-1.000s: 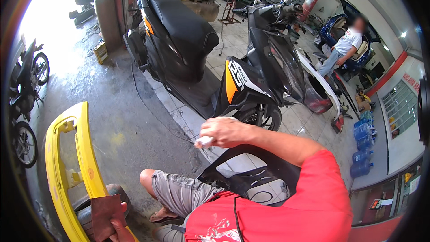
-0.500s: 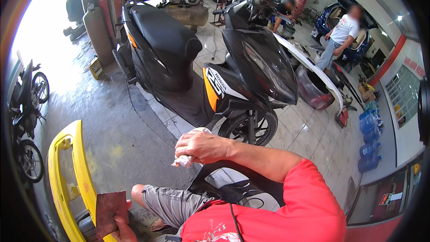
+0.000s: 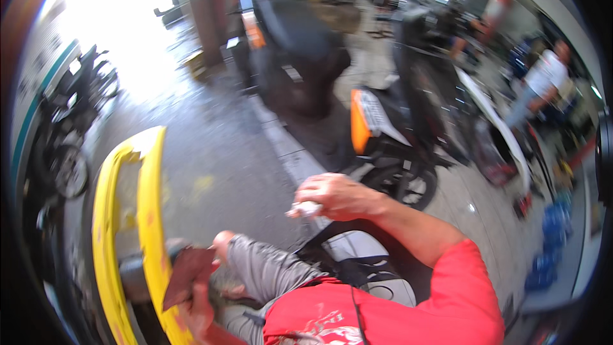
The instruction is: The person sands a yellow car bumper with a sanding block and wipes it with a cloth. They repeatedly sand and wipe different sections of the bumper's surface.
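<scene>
My right hand is raised in front of me, its fingers closed around a crumpled white cloth. Low on the left, my left hand grips a reddish-brown sheet that looks like sandpaper. The sheet is tilted and overlaps the edge of a yellow bumper from this angle; whether it touches the bumper I cannot tell. Scuffed patches mark the bumper's yellow paint, and a dark grey block-like thing shows behind its bar. Motion smears much of the picture.
A black scooter with orange panels stands ahead of me. Other motorcycles line the left wall. On the right are a long white curved part, a dark red bumper-like part, blue water jugs and a person in a white shirt.
My view has swung to the left, so the scooter and bumper sit further right in it. The reddish-brown sheet has tilted in my left hand. The cloth stays in my right hand.
</scene>
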{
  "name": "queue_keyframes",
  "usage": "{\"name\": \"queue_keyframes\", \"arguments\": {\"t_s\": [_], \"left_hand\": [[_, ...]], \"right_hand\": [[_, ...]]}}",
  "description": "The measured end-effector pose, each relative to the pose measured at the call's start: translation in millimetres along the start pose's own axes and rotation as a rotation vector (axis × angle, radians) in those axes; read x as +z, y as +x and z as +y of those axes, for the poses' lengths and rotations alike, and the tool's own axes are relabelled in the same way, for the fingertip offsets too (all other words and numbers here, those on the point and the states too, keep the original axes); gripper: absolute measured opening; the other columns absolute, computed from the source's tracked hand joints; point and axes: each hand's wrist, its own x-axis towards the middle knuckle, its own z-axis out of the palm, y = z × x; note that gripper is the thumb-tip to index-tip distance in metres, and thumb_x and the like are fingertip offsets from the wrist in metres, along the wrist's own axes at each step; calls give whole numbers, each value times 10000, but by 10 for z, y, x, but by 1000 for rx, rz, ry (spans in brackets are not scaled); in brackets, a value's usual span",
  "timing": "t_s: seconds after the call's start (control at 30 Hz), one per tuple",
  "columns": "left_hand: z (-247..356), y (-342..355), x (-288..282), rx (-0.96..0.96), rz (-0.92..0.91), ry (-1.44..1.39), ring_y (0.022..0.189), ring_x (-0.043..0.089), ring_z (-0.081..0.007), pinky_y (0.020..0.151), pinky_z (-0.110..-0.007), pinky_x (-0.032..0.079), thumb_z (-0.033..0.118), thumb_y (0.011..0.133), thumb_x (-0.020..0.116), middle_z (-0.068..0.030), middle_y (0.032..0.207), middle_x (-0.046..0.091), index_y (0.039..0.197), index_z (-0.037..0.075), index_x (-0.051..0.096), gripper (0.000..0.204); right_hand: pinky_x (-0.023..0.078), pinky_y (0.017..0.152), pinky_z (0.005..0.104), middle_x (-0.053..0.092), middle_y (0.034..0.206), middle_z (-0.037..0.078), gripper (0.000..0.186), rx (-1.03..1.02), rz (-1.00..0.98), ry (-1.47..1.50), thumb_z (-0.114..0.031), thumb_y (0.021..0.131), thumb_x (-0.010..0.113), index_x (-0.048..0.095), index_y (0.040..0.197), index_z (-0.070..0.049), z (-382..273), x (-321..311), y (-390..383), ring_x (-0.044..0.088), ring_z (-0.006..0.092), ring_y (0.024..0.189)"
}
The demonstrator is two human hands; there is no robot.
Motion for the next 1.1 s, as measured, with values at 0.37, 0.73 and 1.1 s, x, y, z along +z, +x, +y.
{"name": "queue_keyframes", "arguments": {"t_s": [0.37,0.73,1.1], "left_hand": [[398,-691,-342,40,153,-34,1053,745,-243,942,-374,582,305,1175,682,-143,1210,798,1433,-42,726,435],[586,-1806,-528,48,544,64,1118,768,-279,1005,-404,589,260,1161,680,-175,1247,805,1418,-59,736,414],[816,-2475,-236,-41,856,46,1186,788,-294,1076,-424,590,391,1157,713,-200,1313,806,1436,-85,723,552]], "right_hand": [[591,1048,485,803,1233,132,337,-1,-242,-14,-82,873,836,768,1203,-77,-190,117,148,755,361,1192],[578,997,512,780,1155,98,218,-267,-614,-242,-225,981,824,770,1161,-115,-27,1042,1249,734,345,1190],[595,939,549,825,1088,200,376,25,-972,-233,-433,1074,745,784,1108,-61,553,1724,873,785,433,1105]]}}
